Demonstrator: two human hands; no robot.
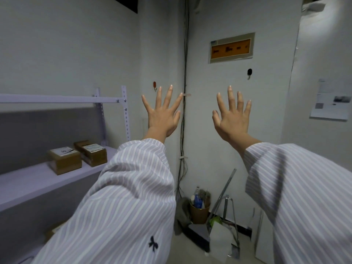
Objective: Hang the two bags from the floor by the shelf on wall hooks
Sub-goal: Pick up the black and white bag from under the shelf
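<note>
Both of my hands are raised in front of the wall with fingers spread and nothing in them. My left hand [162,113] is just right of and below a small red wall hook [154,85]. My right hand [232,116] is below and left of a black wall hook [249,72]. Both hooks are bare. On the floor in the corner lies a dark flat bag [198,235], and a white bag [221,242] with something green at its top stands beside it. My striped sleeves hide part of the floor.
A white metal shelf [62,100] stands at the left, with two cardboard boxes [76,157] on its lower board. A brown bin [199,211] with bottles, a metal stand [228,202] and cables [183,130] fill the corner. An orange panel [231,47] is above the hooks.
</note>
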